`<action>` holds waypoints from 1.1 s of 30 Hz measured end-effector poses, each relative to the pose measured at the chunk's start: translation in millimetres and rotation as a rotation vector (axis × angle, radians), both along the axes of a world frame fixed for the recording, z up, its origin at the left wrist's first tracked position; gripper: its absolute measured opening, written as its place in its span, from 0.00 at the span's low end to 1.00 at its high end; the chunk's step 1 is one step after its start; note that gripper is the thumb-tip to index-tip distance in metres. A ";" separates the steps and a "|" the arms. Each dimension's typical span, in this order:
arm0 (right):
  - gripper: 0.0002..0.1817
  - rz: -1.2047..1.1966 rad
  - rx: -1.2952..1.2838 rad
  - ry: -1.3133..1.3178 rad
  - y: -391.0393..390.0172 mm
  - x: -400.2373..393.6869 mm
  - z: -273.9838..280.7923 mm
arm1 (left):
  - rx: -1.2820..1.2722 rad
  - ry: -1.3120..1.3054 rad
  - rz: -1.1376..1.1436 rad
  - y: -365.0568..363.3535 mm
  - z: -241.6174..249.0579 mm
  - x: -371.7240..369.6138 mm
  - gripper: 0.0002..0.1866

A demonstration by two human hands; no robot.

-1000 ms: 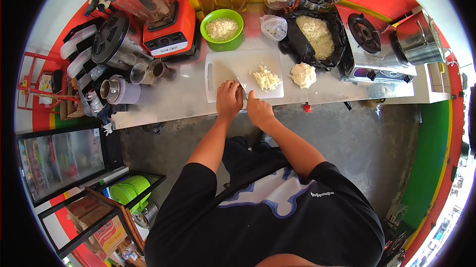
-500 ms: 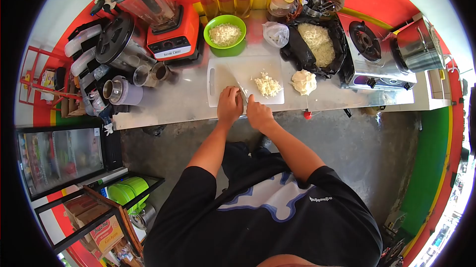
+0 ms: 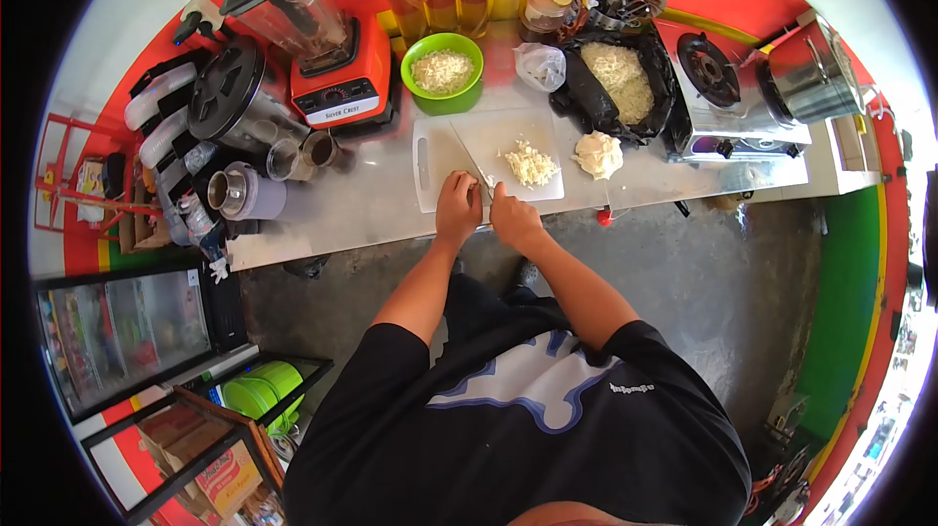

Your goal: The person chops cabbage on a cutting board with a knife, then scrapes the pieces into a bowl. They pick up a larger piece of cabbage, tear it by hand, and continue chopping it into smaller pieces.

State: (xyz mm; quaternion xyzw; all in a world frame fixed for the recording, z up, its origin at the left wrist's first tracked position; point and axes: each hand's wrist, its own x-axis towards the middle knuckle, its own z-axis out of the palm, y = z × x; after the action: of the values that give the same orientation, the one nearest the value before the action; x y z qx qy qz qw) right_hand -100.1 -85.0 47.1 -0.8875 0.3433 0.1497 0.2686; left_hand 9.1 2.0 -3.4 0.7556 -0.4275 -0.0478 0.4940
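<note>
My right hand (image 3: 516,220) is closed around the handle of a kitchen knife (image 3: 471,151), whose blade points up and left over a white cutting board (image 3: 435,148). Beside it, my left hand (image 3: 459,207) has its fingers curled together at the board's near edge, close to the blade; what they press on is hidden. Small pale bits lie by the blade. A pile of chopped pale food (image 3: 531,166) covers the board's right part. Just right of the board sits a whitish, lumpy piece (image 3: 598,155) on the metal counter (image 3: 342,209).
Behind the board stands a green bowl (image 3: 472,96) of chopped pale food. A red blender (image 3: 342,86) and jugs are at left. A black bag (image 3: 576,96) of pale shreds and a gas stove (image 3: 743,116) are at right. Pump bottles (image 3: 440,0) line the wall.
The view has shifted slightly. Both hands stay close together at the board's near edge, with the knife still in my right hand; its blade lies at a similar slant.
</note>
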 end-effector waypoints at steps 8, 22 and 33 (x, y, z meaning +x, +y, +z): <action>0.19 -0.064 -0.022 0.038 -5.8 -26.3 -3.9 | 0.008 0.024 -0.101 3.1 1.7 14.0 0.03; 0.19 -0.284 0.012 -0.035 49.9 -0.3 8.6 | 0.081 -0.272 -0.422 12.1 10.2 56.7 0.07; 0.18 -0.295 -0.186 0.098 69.2 17.1 -4.1 | 0.081 -0.216 -0.401 12.2 5.7 58.3 0.06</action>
State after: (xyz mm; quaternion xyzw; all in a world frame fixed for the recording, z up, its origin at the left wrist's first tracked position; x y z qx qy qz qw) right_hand -83.0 -15.8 43.0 -0.8402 0.4948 0.1193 0.1872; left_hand 67.4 14.2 2.3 0.6755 -0.6171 -0.0812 0.3952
